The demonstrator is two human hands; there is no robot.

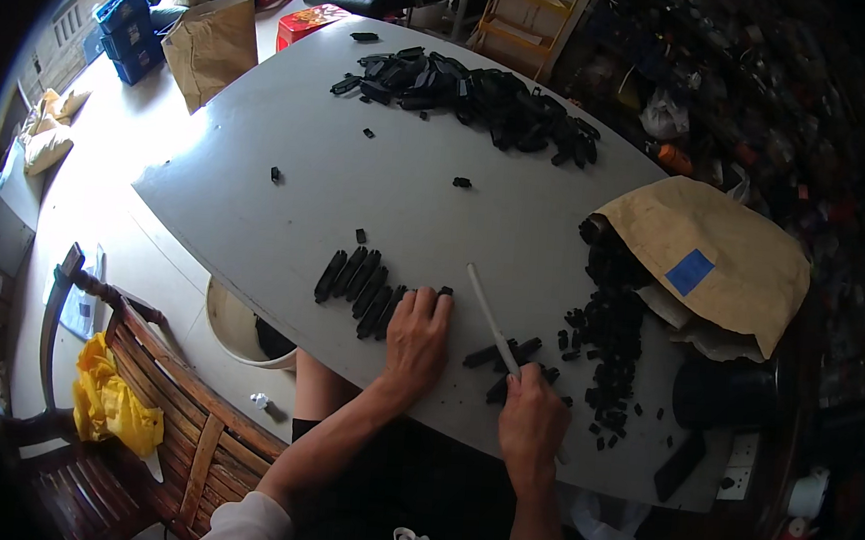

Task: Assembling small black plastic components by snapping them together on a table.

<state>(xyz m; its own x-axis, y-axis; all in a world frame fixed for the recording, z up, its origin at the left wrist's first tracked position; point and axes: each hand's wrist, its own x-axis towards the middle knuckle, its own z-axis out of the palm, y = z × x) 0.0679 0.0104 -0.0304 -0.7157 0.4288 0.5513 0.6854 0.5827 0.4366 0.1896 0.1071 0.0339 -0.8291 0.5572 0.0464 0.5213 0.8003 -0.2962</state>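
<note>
My left hand (pixel 417 341) is closed over a black plastic piece (pixel 446 291), mostly covered by the fingers, with one end showing at the fingertips. Just left of it lies a row of long black plastic pieces (pixel 360 280), side by side on the table. In my right hand (pixel 532 418) is a thin pale rod (pixel 490 309), gripped near its lower part and slanting up to the left. A few long black pieces (pixel 487 355) lie beside and under that rod, close to the right fingers.
A brown paper bag (pixel 709 254) lies tipped, small black pieces (pixel 612 353) spilling out onto the grey-white table (pixel 293 110). A heap of black pieces (pixel 485 98) covers the far side. A dark phone-like slab (pixel 680 466) rests front right; a white bucket (pixel 233 321) and wooden chair (pixel 195 434) stand left.
</note>
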